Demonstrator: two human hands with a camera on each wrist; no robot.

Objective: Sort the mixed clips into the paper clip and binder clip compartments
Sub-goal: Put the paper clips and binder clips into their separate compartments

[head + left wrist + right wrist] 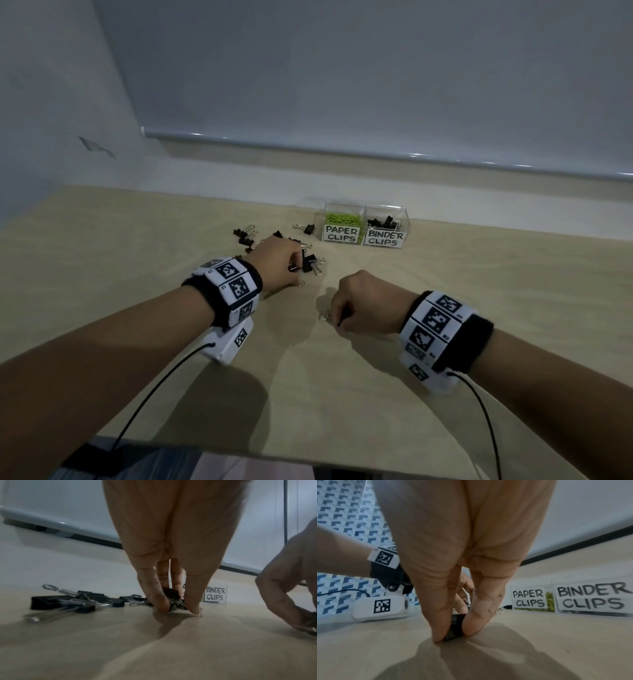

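The right hand (359, 298) pinches a black binder clip (454, 627) between thumb and fingers (477, 616), the clip standing on the beige surface (445, 274) near the person. The left hand (279, 262) reaches into the loose pile of binder clips (270, 240) farther out, its fingers (156, 596) curled round one clip from the pile (175, 605) that touches the surface. More black clips with silver handles lie scattered to the left of that hand. Beyond the pile, against the far edge, stands a clear two-part box: the compartment labelled PAPER CLIPS (342, 224) holds green paper clips, and the compartment labelled BINDER CLIPS (387, 228), just right of it, holds black binder clips.
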